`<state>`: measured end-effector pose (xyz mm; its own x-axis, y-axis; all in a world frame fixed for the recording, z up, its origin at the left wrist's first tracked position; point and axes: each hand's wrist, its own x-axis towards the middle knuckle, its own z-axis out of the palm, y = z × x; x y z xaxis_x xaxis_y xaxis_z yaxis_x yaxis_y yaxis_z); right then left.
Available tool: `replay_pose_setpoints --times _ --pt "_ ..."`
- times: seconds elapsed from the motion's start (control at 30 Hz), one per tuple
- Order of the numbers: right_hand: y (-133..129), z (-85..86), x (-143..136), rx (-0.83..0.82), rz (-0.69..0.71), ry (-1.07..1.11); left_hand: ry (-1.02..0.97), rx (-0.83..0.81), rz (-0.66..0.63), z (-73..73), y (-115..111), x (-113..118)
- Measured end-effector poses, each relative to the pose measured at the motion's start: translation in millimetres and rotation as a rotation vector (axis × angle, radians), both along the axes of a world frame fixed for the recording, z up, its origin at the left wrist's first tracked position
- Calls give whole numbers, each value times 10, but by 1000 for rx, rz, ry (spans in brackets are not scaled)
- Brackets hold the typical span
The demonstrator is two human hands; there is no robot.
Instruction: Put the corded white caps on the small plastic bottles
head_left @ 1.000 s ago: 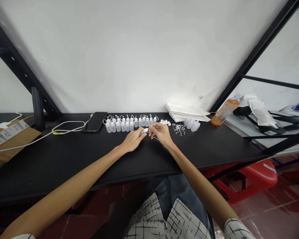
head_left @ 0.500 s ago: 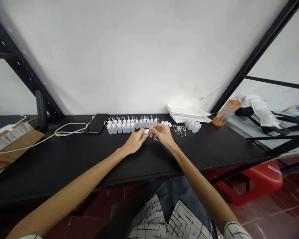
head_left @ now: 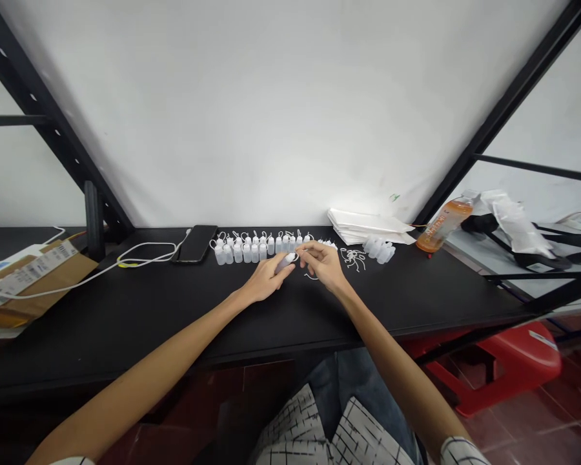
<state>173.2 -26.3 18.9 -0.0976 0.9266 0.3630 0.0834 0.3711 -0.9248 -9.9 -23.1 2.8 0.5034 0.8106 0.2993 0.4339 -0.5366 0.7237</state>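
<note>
My left hand (head_left: 265,280) is closed around a small translucent squeeze bottle (head_left: 284,262), its white cap tilted up to the right. Beside the cap, my right hand (head_left: 324,266) has thumb and forefinger pinched at a thin white strap that loops from the bottle. A loose white strap (head_left: 310,277) lies below the right fingers. Behind the hands, several capped bottles (head_left: 239,252) with strap loops stand in rows. Right of my right hand are a pile of white straps (head_left: 353,259) and several uncapped bottles (head_left: 379,250). Small white caps (head_left: 328,244) are partly hidden behind the right hand.
A black phone (head_left: 197,243) and a white cable (head_left: 150,259) lie left on the black table (head_left: 174,316), near a cardboard package (head_left: 39,271). White paper sheets (head_left: 368,226) and an orange drink bottle (head_left: 445,223) are at right. A red stool (head_left: 518,361) stands below.
The view has shifted slightly. The held bottle's cap shows more clearly, and my right fingers have moved a little around the strap beside it.
</note>
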Motion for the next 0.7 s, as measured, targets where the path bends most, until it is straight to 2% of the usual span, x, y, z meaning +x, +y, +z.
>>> replay_pose_setpoints --times 0.07,0.17,0.3,0.43,0.53,0.7 --pt "53 48 28 41 -29 -29 -13 19 11 35 21 -59" --pt "178 126 32 105 -69 -84 -15 151 103 110 89 -196" --pt "344 160 -96 242 -142 -285 -45 355 315 222 189 -395" --pt "426 97 -263 331 -209 -459 -102 437 475 287 255 -526" --pt "451 41 -318 323 -208 -507 -130 450 508 299 289 -571" --pt "501 4 -342 294 -227 -549 -163 509 480 281 328 -588"
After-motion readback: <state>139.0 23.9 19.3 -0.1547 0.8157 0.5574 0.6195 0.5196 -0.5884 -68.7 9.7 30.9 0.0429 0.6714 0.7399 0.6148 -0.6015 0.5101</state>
